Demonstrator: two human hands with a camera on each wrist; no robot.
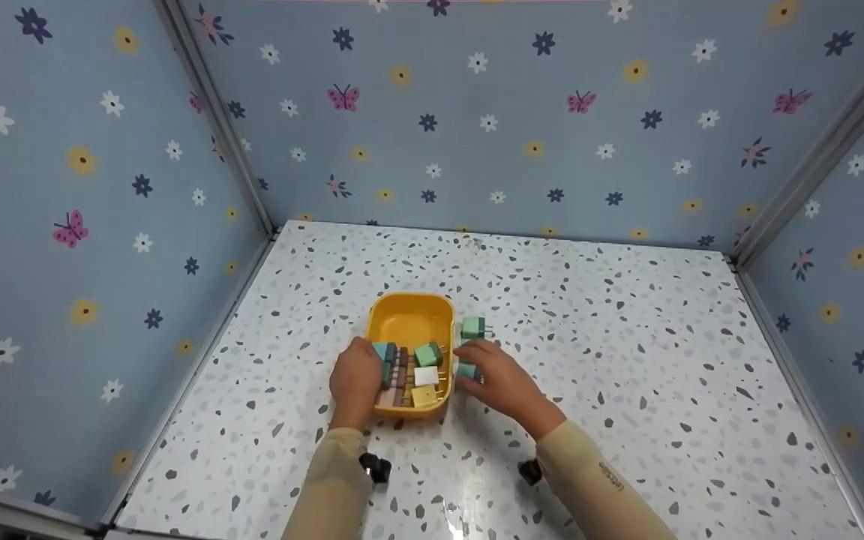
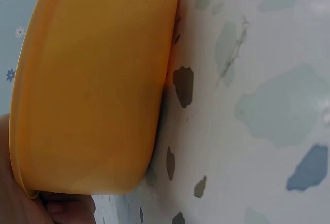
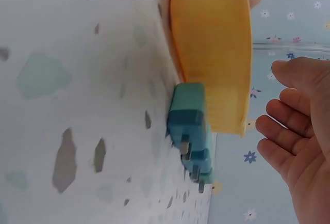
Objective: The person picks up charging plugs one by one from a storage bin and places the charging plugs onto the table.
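Note:
A yellow-orange plastic bin [image 1: 411, 319] stands on the table, with charger plugs in its near half. Among them are a green plug [image 1: 427, 354], a white plug [image 1: 426, 376] and a yellow plug [image 1: 424, 395], beside pink, brown and teal ones. My left hand [image 1: 357, 379] grips the bin's left rim. The right hand [image 1: 503, 379] hovers by the bin's right side, holding nothing, its fingers loosely bent in the right wrist view. Teal-green plugs stand on the table along that side: a near one [image 3: 186, 108] with its metal prongs showing, and a farther one [image 1: 473, 328].
The white speckled tabletop [image 1: 627, 360] is enclosed by blue flowered panels [image 1: 477, 135] at the back and sides. Grey metal posts [image 1: 214, 112] stand at the corners. Black wrist cameras [image 1: 377, 468] sit at both sleeves.

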